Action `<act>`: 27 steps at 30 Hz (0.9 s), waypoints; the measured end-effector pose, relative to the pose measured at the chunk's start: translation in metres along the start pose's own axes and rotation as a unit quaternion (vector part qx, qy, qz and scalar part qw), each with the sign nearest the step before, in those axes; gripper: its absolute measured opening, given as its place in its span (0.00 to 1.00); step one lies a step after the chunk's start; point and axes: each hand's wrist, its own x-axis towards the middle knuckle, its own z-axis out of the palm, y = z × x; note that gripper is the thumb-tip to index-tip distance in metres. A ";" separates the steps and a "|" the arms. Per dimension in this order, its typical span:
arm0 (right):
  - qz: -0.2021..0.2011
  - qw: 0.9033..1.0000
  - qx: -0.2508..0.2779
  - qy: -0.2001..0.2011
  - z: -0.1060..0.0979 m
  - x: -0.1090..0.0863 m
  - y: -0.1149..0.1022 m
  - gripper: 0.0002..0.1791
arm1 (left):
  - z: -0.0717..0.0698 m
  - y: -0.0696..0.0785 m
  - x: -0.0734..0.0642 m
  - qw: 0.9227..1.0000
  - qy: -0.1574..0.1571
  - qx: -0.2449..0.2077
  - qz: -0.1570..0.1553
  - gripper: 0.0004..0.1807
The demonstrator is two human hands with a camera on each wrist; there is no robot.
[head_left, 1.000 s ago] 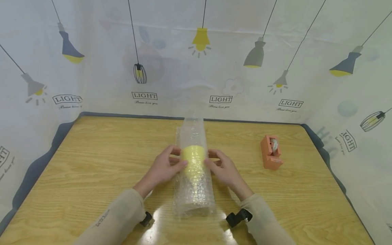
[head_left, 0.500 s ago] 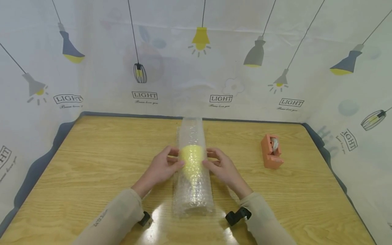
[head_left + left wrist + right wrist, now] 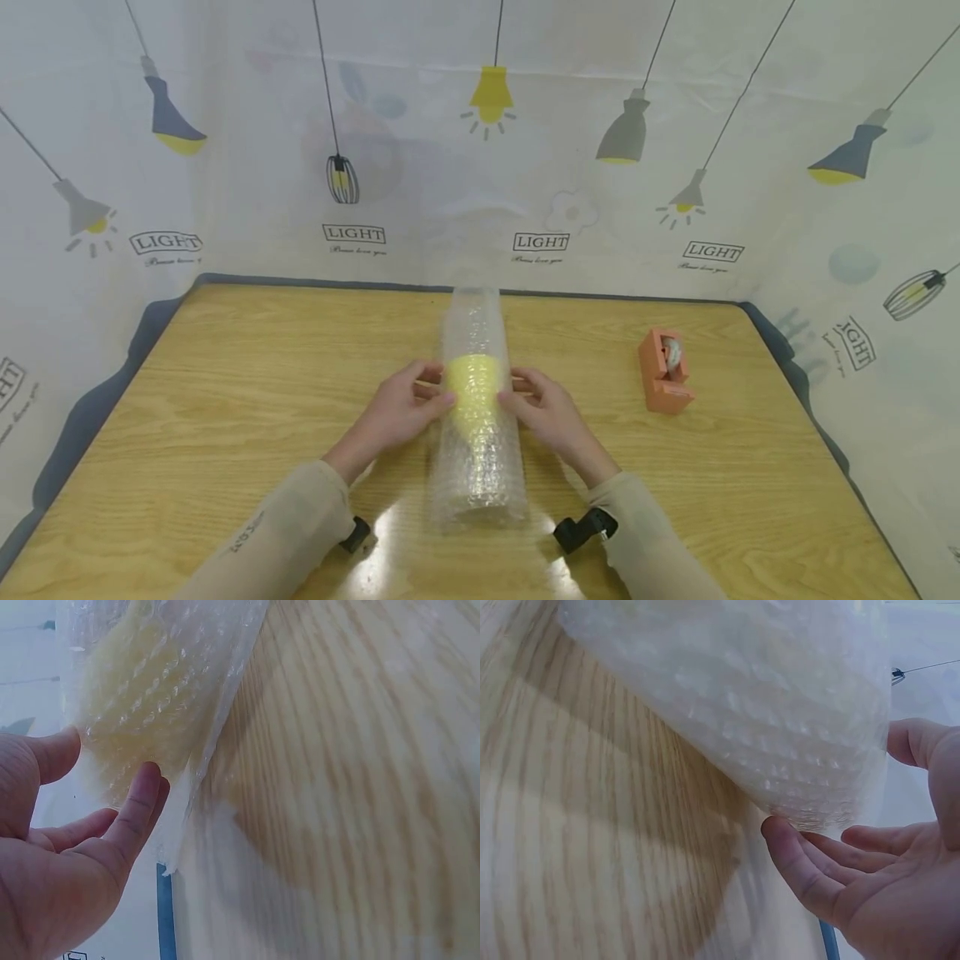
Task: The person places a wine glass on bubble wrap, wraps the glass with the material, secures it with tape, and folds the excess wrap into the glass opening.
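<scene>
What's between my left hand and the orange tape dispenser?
In the head view, from the left hand to the tape dispenser: the bubble-wrapped yellow object, then the right hand, then wooden tabletop.

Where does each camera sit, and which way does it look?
Head: on the person's head, looking forward and down at the clear, tube-shaped bubble-wrap bundle, yellow inside; left hand, right hand and beige sleeves show.
Left wrist: on that wrist, looking past the left hand at the bundle; only that hand shows.
Right wrist: on that wrist, looking past the right hand at the bundle; only that hand shows.
Both wrist views share the bundle and brown wooden table.
</scene>
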 end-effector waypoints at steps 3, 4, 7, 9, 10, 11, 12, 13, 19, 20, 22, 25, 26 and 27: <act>-0.001 1.000 -0.005 0.007 -0.003 0.000 -0.001 0.30 | 0.002 0.001 0.001 1.000 -0.002 0.001 0.002 0.29; 0.000 1.000 -0.007 0.010 -0.004 0.000 -0.001 0.29 | 0.003 0.002 0.001 1.000 -0.002 0.002 0.003 0.30; 0.002 1.000 -0.015 0.017 -0.007 -0.001 -0.002 0.30 | 0.005 0.004 0.001 1.000 -0.004 0.012 0.008 0.30; 0.005 1.000 -0.019 0.024 -0.008 -0.002 -0.003 0.30 | 0.006 0.006 0.001 1.000 -0.004 0.022 0.011 0.31; 0.006 0.999 -0.022 0.026 -0.009 -0.002 -0.003 0.30 | 0.007 0.007 0.001 1.000 -0.004 0.028 0.013 0.31; 0.004 0.999 -0.025 0.027 -0.009 -0.002 -0.004 0.31 | 0.008 0.008 0.001 0.999 -0.002 0.035 0.014 0.31; 0.004 0.999 -0.028 0.029 -0.010 -0.002 -0.004 0.31 | 0.008 0.009 0.002 0.999 -0.001 0.039 0.015 0.31; 0.005 0.999 -0.031 0.031 -0.010 -0.002 -0.004 0.31 | 0.009 0.009 0.002 0.999 0.000 0.041 0.016 0.31; 0.013 0.998 -0.044 0.043 -0.008 -0.002 -0.003 0.32 | 0.010 0.009 0.001 0.999 0.006 0.040 0.025 0.32; 0.014 0.998 -0.046 0.044 -0.007 -0.002 -0.003 0.32 | 0.010 0.008 0.001 0.999 0.008 0.039 0.029 0.33; 0.015 0.997 -0.051 0.048 -0.006 -0.001 -0.003 0.33 | 0.010 0.008 0.001 0.998 0.014 0.037 0.041 0.34; 0.016 0.997 -0.055 0.055 -0.004 0.000 -0.003 0.33 | 0.009 0.009 0.000 0.996 0.028 0.047 0.072 0.34; 0.015 0.997 -0.055 0.058 -0.003 0.000 -0.004 0.33 | 0.009 0.010 0.000 0.995 0.033 0.052 0.083 0.33; 0.014 0.996 -0.058 0.061 -0.002 0.000 -0.004 0.33 | 0.008 0.012 0.000 0.993 0.038 0.057 0.093 0.32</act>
